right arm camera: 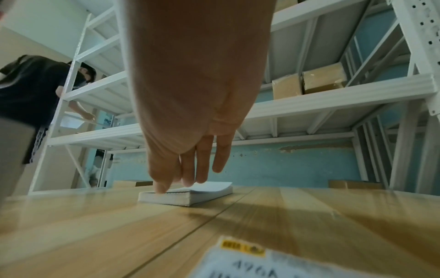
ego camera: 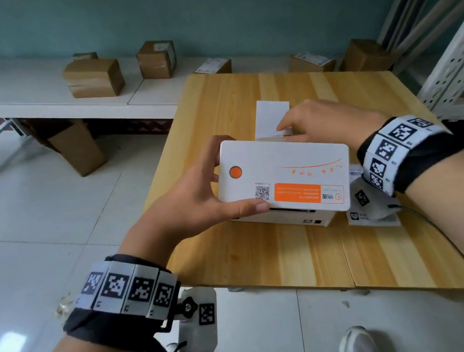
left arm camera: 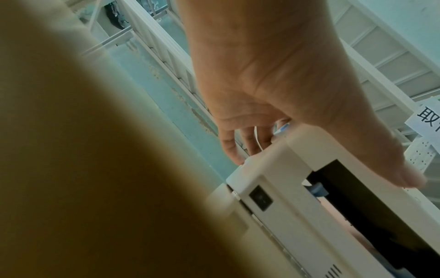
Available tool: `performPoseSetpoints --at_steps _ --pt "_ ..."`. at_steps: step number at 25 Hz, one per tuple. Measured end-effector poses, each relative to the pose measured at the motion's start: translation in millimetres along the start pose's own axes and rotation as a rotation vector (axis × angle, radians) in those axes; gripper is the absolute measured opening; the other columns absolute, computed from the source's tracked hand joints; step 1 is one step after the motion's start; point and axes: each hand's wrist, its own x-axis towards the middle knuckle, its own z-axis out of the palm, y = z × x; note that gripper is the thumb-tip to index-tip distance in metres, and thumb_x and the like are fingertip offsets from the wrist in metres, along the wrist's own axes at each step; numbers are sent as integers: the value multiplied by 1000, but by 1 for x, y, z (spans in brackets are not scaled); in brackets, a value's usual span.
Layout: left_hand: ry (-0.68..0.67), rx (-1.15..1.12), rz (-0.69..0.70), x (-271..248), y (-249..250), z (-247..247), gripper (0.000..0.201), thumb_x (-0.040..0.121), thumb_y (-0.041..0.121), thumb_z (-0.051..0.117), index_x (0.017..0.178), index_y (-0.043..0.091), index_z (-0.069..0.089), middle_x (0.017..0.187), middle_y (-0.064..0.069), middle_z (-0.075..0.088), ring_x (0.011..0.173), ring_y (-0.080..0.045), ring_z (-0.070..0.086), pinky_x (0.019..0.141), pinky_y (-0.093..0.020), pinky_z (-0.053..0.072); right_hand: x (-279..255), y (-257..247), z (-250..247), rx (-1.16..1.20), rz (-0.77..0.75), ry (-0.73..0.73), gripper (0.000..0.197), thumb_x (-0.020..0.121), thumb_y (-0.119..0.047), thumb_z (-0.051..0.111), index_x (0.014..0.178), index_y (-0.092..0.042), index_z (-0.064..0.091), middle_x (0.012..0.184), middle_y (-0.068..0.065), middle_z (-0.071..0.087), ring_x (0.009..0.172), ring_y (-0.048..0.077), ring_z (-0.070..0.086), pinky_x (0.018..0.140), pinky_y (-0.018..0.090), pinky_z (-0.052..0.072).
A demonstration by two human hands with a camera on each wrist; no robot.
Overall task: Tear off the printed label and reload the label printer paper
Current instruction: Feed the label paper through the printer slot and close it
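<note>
Gripping the printer lid (ego camera: 283,168) in my left hand (ego camera: 192,202); my right hand (ego camera: 325,122) lays straight fingertips on the label stack (right arm camera: 190,197) beneath them. Reloading: next, pinch 1 sheet and feed it in.

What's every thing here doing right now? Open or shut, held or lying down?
Label printer lid: lifted partly open.
Left hand: gripping the lid's left edge.
Label paper stack: lying flat on the wooden table.
Right hand: fingertips touching the stack's top.
Printed label: loose, lying flat on the table.
</note>
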Motion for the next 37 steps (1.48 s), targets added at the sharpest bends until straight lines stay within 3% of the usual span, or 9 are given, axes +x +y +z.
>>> performPoseSetpoints --at_steps 4,11,15,21,25,27,29,32,37 --pt "13 -8 -9 0 1 1 78 70 46 84 129 20 40 117 20 65 121 -7 58 91 -24 47 6 -2 6 17 23 -44 23 92 -33 61 101 -15 72 96 6 73 85 26 68 78 47 58" --pt "8 -15 -15 1 -1 1 79 70 48 84 130 22 40 117 21 64 120 -6 58 90 -21 46 15 1 4 68 88 52 10 91 -18 68 86 -15 76 89 2 71 80 19 65 74 34 54" --pt "-9 -26 -30 0 -1 0 81 70 52 82 132 25 37 118 19 65 119 -5 60 91 -21 51 4 -3 -7 158 137 141 13 94 -21 66 99 -16 77 96 -5 67 90 13 58 84 38 51" --pt "-14 -36 -35 -3 2 2 80 70 48 82 132 28 35 118 19 65 115 -4 63 84 -20 56 -45 -13 -27 360 231 310 12 92 -21 70 99 -16 78 87 -3 74 72 -2 62 75 25 50" --pt "-5 -18 -18 -5 2 2 81 71 48 83 133 29 35 119 18 66 116 -4 63 91 -24 56 -76 -15 -15 559 399 302 44 96 -43 59 89 -3 76 90 11 77 79 22 71 79 39 57" --pt "8 -15 -3 -7 3 3 79 73 45 84 133 27 35 119 16 67 117 -5 63 94 -27 55 -89 -26 -10 679 463 316 51 96 -51 52 85 -9 77 86 -2 78 84 13 72 92 43 54" --pt "18 -27 7 -8 3 4 79 73 42 85 133 26 36 120 14 67 117 -8 63 94 -31 56 -100 -42 -9 815 477 315 54 99 -57 42 82 -17 76 79 -7 78 83 9 71 91 36 50" --pt "28 -42 22 -9 3 6 80 73 41 86 134 25 36 122 12 66 118 -10 63 95 -36 57 -113 -62 -9 887 433 326 73 103 -55 25 86 -6 77 84 13 76 84 20 70 75 26 43" --pt "60 -100 15 -13 5 8 86 67 41 88 136 26 37 121 12 65 123 -13 60 89 -34 59 -117 -68 11 1142 398 366 63 101 -58 27 88 -22 77 92 11 78 91 25 75 98 56 50"
